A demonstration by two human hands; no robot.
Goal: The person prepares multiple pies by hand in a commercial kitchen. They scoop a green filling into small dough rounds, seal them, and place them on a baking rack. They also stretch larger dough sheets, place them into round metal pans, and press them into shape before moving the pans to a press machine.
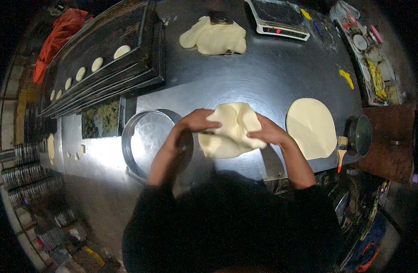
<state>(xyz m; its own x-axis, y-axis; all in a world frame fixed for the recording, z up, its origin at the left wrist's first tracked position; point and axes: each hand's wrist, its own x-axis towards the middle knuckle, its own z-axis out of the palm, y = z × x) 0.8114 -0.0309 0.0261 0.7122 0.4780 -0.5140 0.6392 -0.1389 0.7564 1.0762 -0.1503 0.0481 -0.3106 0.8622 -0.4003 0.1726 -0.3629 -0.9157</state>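
A soft, folded sheet of pale dough (234, 126) is between my two hands, over the metal worktable before me. My left hand (199, 121) grips its left side, with the thumb laid on top. On the opposite side my right hand (268, 131) holds the dough, thumb also on top and other fingers partly hidden behind it. Folds and a crease run through the middle of the sheet. Right of my right hand, a flat oval sheet of dough (310, 128) lies on the table. A round metal pan (147, 140) stands beside my left forearm.
Stacked dark baking trays (103, 78) with several dough discs (97, 64) stand at left, near a tray of greenish filling (101, 117). A dough mass (219, 36) and a digital scale (280, 20) sit farther back. At right are a brush (341, 153) and a bowl (361, 135).
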